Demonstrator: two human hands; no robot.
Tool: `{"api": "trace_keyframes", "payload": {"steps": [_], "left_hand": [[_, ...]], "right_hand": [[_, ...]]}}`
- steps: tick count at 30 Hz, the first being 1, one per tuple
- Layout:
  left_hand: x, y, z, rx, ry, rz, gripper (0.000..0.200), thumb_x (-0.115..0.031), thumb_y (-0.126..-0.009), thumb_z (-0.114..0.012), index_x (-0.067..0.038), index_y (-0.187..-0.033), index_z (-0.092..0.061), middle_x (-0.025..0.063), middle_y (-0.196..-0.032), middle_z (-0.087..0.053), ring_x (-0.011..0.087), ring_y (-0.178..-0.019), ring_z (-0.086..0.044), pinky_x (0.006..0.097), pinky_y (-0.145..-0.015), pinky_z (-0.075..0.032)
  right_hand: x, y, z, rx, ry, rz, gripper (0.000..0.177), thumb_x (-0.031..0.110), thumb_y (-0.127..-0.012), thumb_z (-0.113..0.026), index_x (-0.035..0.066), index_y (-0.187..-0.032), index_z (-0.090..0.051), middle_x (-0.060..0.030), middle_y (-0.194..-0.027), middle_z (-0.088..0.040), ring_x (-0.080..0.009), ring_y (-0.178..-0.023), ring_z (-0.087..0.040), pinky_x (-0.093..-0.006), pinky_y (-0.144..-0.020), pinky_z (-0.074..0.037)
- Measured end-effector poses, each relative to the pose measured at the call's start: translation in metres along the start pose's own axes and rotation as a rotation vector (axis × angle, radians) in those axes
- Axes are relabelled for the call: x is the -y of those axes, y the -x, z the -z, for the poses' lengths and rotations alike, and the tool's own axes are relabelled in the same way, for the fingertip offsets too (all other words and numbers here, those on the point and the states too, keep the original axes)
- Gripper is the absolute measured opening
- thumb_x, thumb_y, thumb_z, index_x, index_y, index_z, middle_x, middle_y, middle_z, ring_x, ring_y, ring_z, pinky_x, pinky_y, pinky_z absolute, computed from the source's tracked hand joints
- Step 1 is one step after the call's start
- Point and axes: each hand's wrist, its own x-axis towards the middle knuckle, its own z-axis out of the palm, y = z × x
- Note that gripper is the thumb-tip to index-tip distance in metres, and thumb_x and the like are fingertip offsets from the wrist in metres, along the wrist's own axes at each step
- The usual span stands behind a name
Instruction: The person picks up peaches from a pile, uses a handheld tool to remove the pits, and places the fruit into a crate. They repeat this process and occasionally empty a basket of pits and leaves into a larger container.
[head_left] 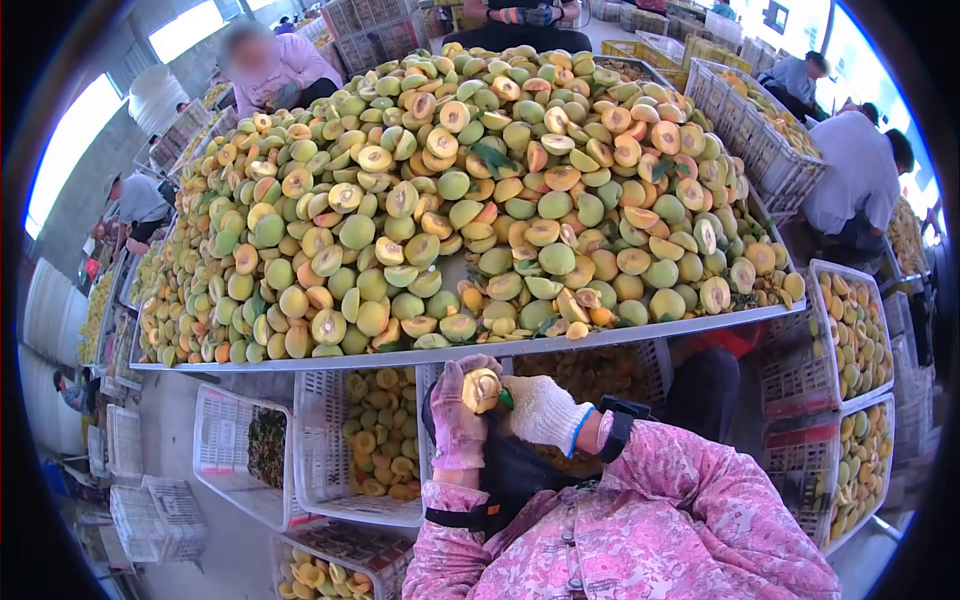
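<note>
My left hand [461,424], in a stained pinkish glove, is closed around a halved peach [481,391] with its cut yellow face turned up and inward. Close beside it, my right hand [546,411], in a white knitted glove with a blue cuff edge, is closed on a small green-handled tool [506,399]. The tool's working end is at the peach and I cannot make out its shape. Just beyond both hands, a large heap of halved peaches [357,232] covers a metal-edged table [560,337].
White crates [305,440] with peach halves stand under the table's near edge on the left. More filled crates [838,440] are stacked at the right. A loaded crate [745,135] stands by the far right corner. Other people [285,72] sit around the table and beyond.
</note>
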Motion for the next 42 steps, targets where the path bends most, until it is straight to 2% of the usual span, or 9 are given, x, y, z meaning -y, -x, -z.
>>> {"api": "trace_keyframes", "payload": {"steps": [12,17,19,21,22,26,34,39,42], "left_hand": [[-0.009,-0.011,0.010,-0.020,-0.235,0.037,0.043,-0.035,-0.102,-0.049,0.005,-0.098,-0.066,0.0109,-0.091,-0.069,0.0182,-0.083,-0.066,0.0283,-0.078,-0.053],[-0.018,-0.015,0.015,0.114,-0.414,0.148,0.038,-0.034,-0.098,-0.057,0.003,-0.094,-0.070,0.0083,-0.088,-0.070,0.0160,-0.081,-0.067,0.0257,-0.076,-0.052],[-0.014,-0.014,0.017,0.197,-0.544,0.179,0.035,-0.032,-0.095,-0.062,0.002,-0.094,-0.070,0.0074,-0.087,-0.070,0.0153,-0.081,-0.066,0.0253,-0.076,-0.052],[-0.006,-0.014,0.016,0.273,-0.633,0.129,0.031,-0.029,-0.093,-0.066,0.001,-0.093,-0.070,0.0063,-0.086,-0.070,0.0144,-0.081,-0.066,0.0254,-0.076,-0.052],[-0.008,-0.014,0.018,0.279,-0.682,0.148,0.017,-0.014,-0.090,-0.069,0.000,-0.099,-0.071,0.0034,-0.091,-0.070,0.0107,-0.079,-0.063,0.0250,-0.072,-0.051],[-0.011,-0.004,0.020,0.389,-0.463,-0.085,0.029,-0.016,-0.089,-0.072,0.000,-0.112,-0.065,0.0070,-0.103,-0.068,0.0136,-0.091,-0.063,0.0267,-0.082,-0.051],[-0.026,0.017,0.009,0.421,0.049,0.191,0.046,-0.041,-0.080,-0.075,0.000,-0.099,-0.067,0.0140,-0.090,-0.068,0.0244,-0.080,-0.067,0.0333,-0.069,-0.055],[-0.023,0.024,0.001,0.472,0.191,0.191,0.047,-0.044,-0.082,-0.072,0.000,-0.098,-0.068,0.0143,-0.089,-0.067,0.0242,-0.078,-0.066,0.0338,-0.070,-0.054],[-0.029,0.026,-0.008,0.460,0.123,0.184,0.046,-0.044,-0.083,-0.072,0.000,-0.097,-0.068,0.0144,-0.089,-0.067,0.0241,-0.078,-0.067,0.0337,-0.070,-0.054]], "right_hand": [[0.011,-0.016,-0.004,0.064,0.077,-0.104,0.028,0.016,-0.077,-0.061,0.006,-0.103,-0.064,-0.0231,-0.091,-0.068,-0.0433,-0.090,-0.065,-0.0498,-0.078,-0.053],[0.019,-0.009,-0.006,0.315,0.027,-0.140,0.035,0.025,-0.073,-0.067,0.006,-0.103,-0.065,-0.0215,-0.090,-0.068,-0.0412,-0.086,-0.066,-0.0455,-0.079,-0.054],[0.037,0.008,-0.004,0.393,-0.552,-0.427,0.029,0.013,-0.067,-0.077,0.003,-0.088,-0.059,-0.0071,-0.065,-0.060,-0.0189,-0.053,-0.060,-0.0347,-0.048,-0.049],[0.034,0.013,-0.016,0.489,-0.766,-0.502,0.027,0.010,-0.068,-0.078,0.006,-0.084,-0.056,-0.0030,-0.059,-0.054,-0.0162,-0.048,-0.054,-0.0318,-0.044,-0.045],[0.032,0.014,-0.015,0.487,-0.802,-0.500,0.026,0.009,-0.069,-0.078,0.007,-0.082,-0.055,-0.0020,-0.059,-0.052,-0.0150,-0.048,-0.052,-0.0305,-0.044,-0.044],[0.026,0.017,-0.013,0.492,-0.914,-0.468,0.027,0.007,-0.071,-0.077,0.008,-0.081,-0.052,-0.0002,-0.059,-0.050,-0.0134,-0.045,-0.048,-0.0301,-0.042,-0.042],[0.040,0.043,-0.004,0.666,-1.385,-0.571,0.027,0.002,-0.081,-0.072,0.014,-0.078,-0.048,0.0045,-0.059,-0.045,-0.0071,-0.044,-0.041,-0.0237,-0.039,-0.031],[0.055,0.058,-0.007,0.675,-1.527,-0.474,0.029,0.001,-0.080,-0.072,0.015,-0.074,-0.048,0.0055,-0.058,-0.043,-0.0069,-0.042,-0.040,-0.0230,-0.039,-0.030],[0.052,0.059,-0.010,0.637,-1.485,-0.434,0.018,0.005,-0.080,-0.072,0.009,-0.076,-0.054,0.0006,-0.057,-0.048,-0.0102,-0.041,-0.041,-0.0256,-0.039,-0.031]]}}
